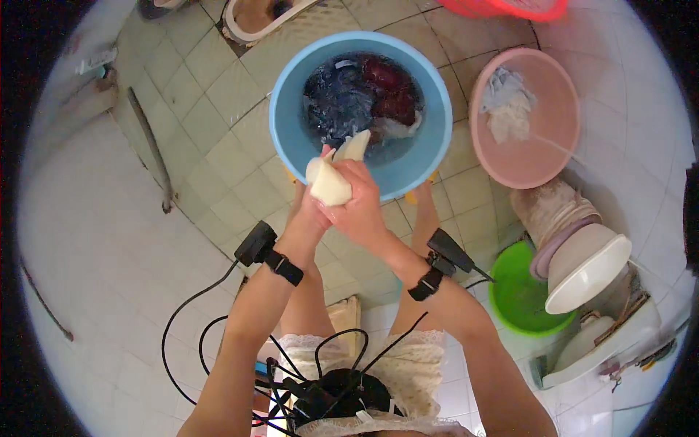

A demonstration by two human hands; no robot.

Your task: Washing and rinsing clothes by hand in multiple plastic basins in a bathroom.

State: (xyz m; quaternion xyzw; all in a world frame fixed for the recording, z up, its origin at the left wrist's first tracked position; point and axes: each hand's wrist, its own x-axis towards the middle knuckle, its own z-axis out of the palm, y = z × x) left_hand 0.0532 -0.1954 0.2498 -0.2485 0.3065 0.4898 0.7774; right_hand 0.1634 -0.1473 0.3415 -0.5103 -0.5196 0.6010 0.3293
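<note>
Both hands grip a bunched cream-coloured cloth (332, 187) above the near rim of a light blue plastic basin (284, 109). My right hand (361, 199) wraps round it from the right, and one end of the cloth sticks out past the knuckles over the water. Partly hidden behind the cloth, my left hand (318, 212) holds it from the left and below. The skin looks wet. Dark blue clothing (338, 101) and a dark red garment (396, 90) soak in the basin water, with a whitish piece (401, 128) at their near right side.
A pink basin (551, 158) at the right holds pale wet cloths (510, 112). Nearer stand a green basin (505, 295) and a white pedestal washbasin (590, 273). A squat toilet (256, 24) lies beyond on the tiled floor (207, 125). Black cables (169, 328) trail from my wrist straps.
</note>
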